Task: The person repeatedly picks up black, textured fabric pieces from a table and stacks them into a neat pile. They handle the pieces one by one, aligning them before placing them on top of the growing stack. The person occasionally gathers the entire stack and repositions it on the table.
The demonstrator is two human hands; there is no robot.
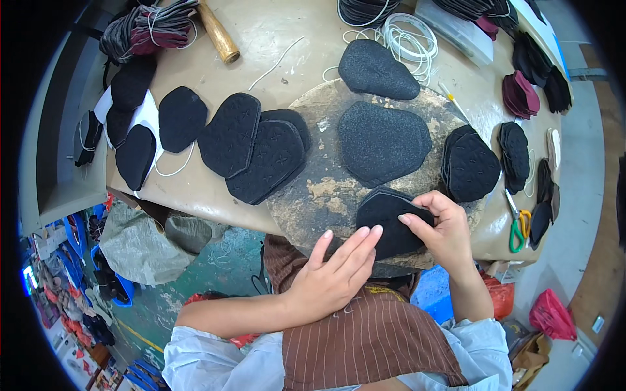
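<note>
A black, rounded fabric pad (388,225) lies near the front edge of a worn round board (326,195). My right hand (447,231) pinches the pad's right edge between thumb and fingers. With fingers stretched out and apart, my left hand (336,274) lies at the pad's left side, fingertips at its edge. Just beyond is a grey-black speckled pad (385,143), and past it a second speckled pad (378,68). To the right of them sits a stack of black pads (469,164) with small stitched marks.
More stitched black pads (264,159) overlap at the board's left. Farther left are plain black pieces (182,119). A wooden handle (218,32), white cord (411,42) and a clear plastic box (456,32) lie at the back. Scissors (520,225) with green and orange handles rest at the right.
</note>
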